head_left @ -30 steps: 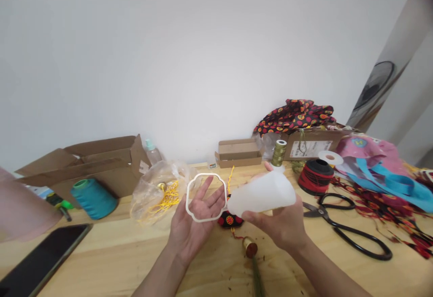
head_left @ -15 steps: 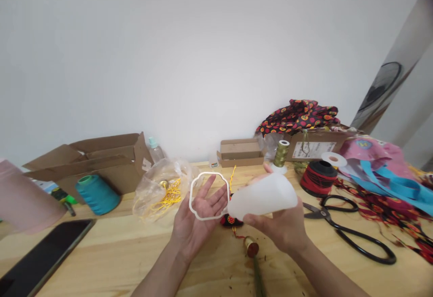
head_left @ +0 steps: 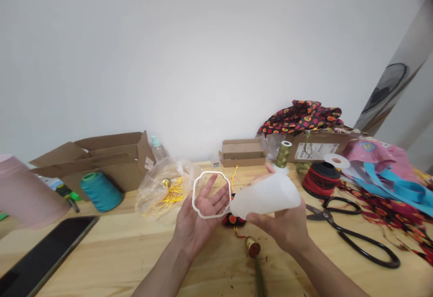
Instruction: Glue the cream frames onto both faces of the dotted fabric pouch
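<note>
My left hand [head_left: 199,218] is palm up with the fingers spread, and a white scalloped plastic ring [head_left: 211,195] lies across the palm and fingers. My right hand [head_left: 282,227] grips a translucent white squeeze bottle [head_left: 265,196], held on its side with the narrow end pointing at the ring. Just below the hands, on the wooden table [head_left: 111,252], lies a small black patterned fabric piece [head_left: 233,220] with a gold-capped tassel [head_left: 252,246].
Large black scissors [head_left: 352,227] lie to the right, with a red-and-black spool [head_left: 320,174], a gold thread spool [head_left: 283,153] and bright fabrics [head_left: 385,166]. To the left are a plastic bag of yellow cords [head_left: 165,191], a teal thread cone [head_left: 100,191], cardboard boxes [head_left: 101,157] and a phone [head_left: 43,254].
Both hands keep the same pose with the ring and the bottle. The view has shifted a little, so everything sits slightly further right in the picture.
</note>
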### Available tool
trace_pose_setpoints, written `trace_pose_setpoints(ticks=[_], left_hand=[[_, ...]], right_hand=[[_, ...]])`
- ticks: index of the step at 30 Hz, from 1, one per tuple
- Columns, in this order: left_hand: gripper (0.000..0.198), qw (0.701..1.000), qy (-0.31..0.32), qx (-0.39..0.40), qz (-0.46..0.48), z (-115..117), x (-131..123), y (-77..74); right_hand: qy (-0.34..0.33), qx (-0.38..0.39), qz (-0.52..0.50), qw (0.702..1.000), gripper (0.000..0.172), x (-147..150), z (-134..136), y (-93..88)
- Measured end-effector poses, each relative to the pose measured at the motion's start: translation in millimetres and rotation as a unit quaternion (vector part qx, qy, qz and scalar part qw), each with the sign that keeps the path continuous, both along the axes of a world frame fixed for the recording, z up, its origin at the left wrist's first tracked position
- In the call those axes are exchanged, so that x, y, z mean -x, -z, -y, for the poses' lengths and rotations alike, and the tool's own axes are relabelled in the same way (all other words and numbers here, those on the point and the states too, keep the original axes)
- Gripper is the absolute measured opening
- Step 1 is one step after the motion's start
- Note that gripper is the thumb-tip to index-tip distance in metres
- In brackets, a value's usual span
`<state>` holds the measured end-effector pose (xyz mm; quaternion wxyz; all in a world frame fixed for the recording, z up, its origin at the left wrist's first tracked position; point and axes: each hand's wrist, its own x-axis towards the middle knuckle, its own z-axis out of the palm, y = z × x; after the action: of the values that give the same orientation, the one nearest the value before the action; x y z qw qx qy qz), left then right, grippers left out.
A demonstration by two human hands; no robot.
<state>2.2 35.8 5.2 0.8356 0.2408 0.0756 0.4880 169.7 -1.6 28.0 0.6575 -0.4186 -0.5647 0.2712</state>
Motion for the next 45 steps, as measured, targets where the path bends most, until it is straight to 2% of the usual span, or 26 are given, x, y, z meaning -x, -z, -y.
trace_pose_setpoints(ticks=[3, 5, 7, 10, 12, 13, 17, 18, 23, 33, 35, 38, 42, 43, 45], left_hand=[[0.079, 1.000, -0.008, 0.000, -0.006, 1.4, -1.1, -1.3], [0.079, 1.000, -0.014, 0.001, -0.007, 1.8, -1.6, -2.0], [0.081, 1.000, -0.017, -0.001, -0.008, 1.5, -1.8, -2.2], [0.083, 1.000, -0.018, -0.005, -0.009, 0.8, -1.9, -2.2], [0.082, 1.000, -0.020, -0.004, -0.008, 0.9, -2.2, -2.3], [0.082, 1.000, -0.021, -0.004, -0.008, 1.2, -2.4, -2.4], [0.085, 1.000, -0.025, -0.002, -0.011, 2.9, -3.5, -3.0], [0.086, 1.000, -0.027, -0.002, -0.011, 3.3, -3.8, -3.1], [0.085, 0.999, -0.034, -0.009, -0.018, 3.6, -5.5, -2.5], [0.086, 0.998, -0.049, -0.008, -0.027, 2.8, -7.1, -4.5], [0.084, 0.999, -0.047, -0.008, -0.015, 3.5, -7.1, -3.6], [0.082, 0.999, -0.038, -0.008, 0.003, 3.7, -6.1, -2.0], [0.084, 0.999, -0.029, -0.005, 0.030, 1.8, -3.5, -0.9], [0.084, 0.999, -0.029, -0.004, 0.034, 1.2, -3.0, -0.9], [0.082, 0.999, -0.029, -0.001, 0.038, 0.3, -2.1, -0.7]], right_hand=[[-0.036, -0.023, 0.015, 0.999, 0.039, 2.8, 0.9, 0.7], [-0.047, -0.032, 0.017, 0.998, 0.036, 3.3, 0.6, 1.5], [-0.031, -0.028, 0.006, 0.999, 0.043, 2.2, -0.4, 2.3], [0.000, -0.010, -0.019, 1.000, 0.067, 1.2, -1.5, 2.4], [-0.008, -0.005, -0.028, 1.000, 0.077, 2.7, -0.9, 1.7], [-0.019, -0.007, -0.027, 0.999, 0.076, 4.0, -0.3, 1.3], [-0.042, -0.028, 0.010, 0.999, 0.043, 7.9, 1.6, 0.9], [-0.036, -0.026, 0.007, 0.999, 0.043, 8.4, 1.7, 1.0], [-0.028, -0.005, -0.041, 0.999, 0.079, 12.2, 1.9, 0.6], [-0.034, 0.010, -0.079, 0.996, 0.086, 12.5, 1.1, 0.4], [-0.049, 0.009, -0.078, 0.996, 0.085, 13.9, 2.0, 0.3], [-0.030, 0.025, -0.081, 0.996, 0.078, 12.5, 1.3, 0.8], [-0.042, 0.043, -0.100, 0.993, 0.039, 4.3, -3.1, 0.4], [-0.057, 0.041, -0.102, 0.992, 0.032, 2.9, -3.8, 0.2], [-0.073, 0.034, -0.107, 0.991, 0.029, 2.4, -3.8, 0.5]])
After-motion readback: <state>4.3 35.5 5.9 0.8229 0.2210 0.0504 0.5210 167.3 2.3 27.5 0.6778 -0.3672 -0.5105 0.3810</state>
